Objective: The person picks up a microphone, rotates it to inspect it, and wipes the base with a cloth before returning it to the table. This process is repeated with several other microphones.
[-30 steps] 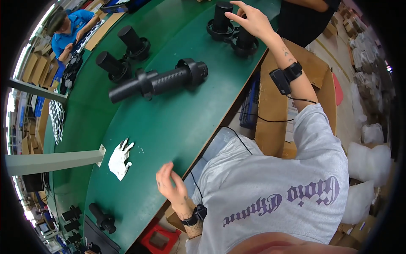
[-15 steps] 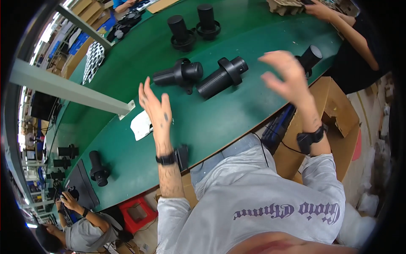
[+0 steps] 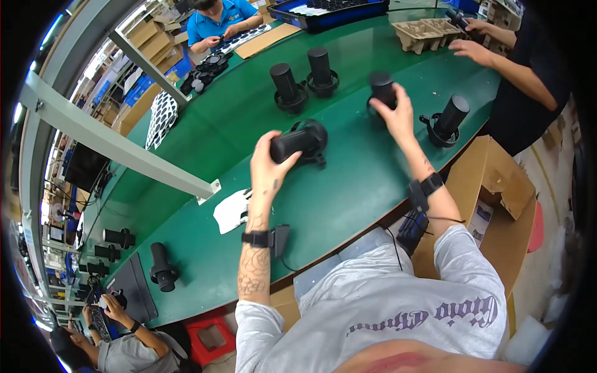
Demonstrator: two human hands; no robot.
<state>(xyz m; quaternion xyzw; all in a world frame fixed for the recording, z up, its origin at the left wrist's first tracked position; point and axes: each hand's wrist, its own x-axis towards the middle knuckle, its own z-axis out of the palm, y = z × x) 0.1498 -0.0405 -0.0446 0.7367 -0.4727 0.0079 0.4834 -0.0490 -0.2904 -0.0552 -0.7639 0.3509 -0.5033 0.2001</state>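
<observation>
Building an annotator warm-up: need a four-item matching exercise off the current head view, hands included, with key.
1. Right hand
2. Red stool
3. Left hand
4. White glove

A. On the green table, by the foot of a metal post
B. Around a roughly upright black cylinder
C. Below the table's near edge
D. Around a black cylinder tipped onto its side

Pairs: 1-B, 2-C, 3-D, 4-A.

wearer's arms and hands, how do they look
Left hand and right hand bare; black strap with boxy unit on each wrist; thin black cable at the right forearm; dark line drawings on the left forearm; light grey sleeves.
</observation>
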